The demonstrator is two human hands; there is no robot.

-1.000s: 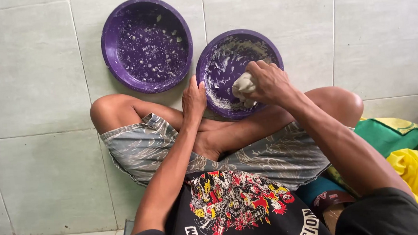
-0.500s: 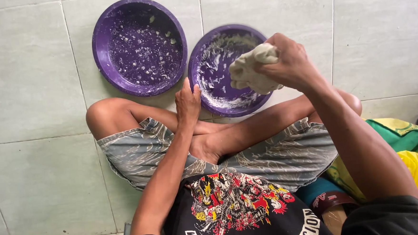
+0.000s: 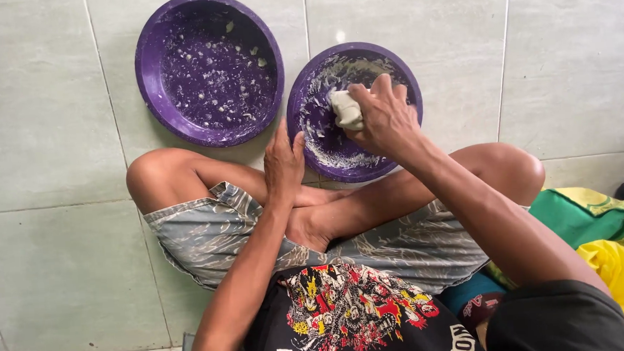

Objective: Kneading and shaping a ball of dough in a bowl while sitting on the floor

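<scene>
Dough lump (image 3: 346, 109) pressed into the nearer purple bowl (image 3: 309, 96).
The right hand (image 3: 387, 118) clenches the pale lump against the floury inside, apparently to work it; the left hand (image 3: 283, 163) rests open-fingered at the bowl's rim, seemingly steadying it. 1 more purple bowl (image 3: 150, 48) sits just beside, on floor tiles (image 3: 40, 140).

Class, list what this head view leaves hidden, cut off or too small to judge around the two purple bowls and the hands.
- Dough lump: mostly covered by the right hand.
- Right purple bowl: near floor hidden under that hand.
- Left hand: palm faces down; contact with the rim unclear.
- Left purple bowl: specks too small to identify.
- Yellow and green cloth: cut off by the right edge.
</scene>
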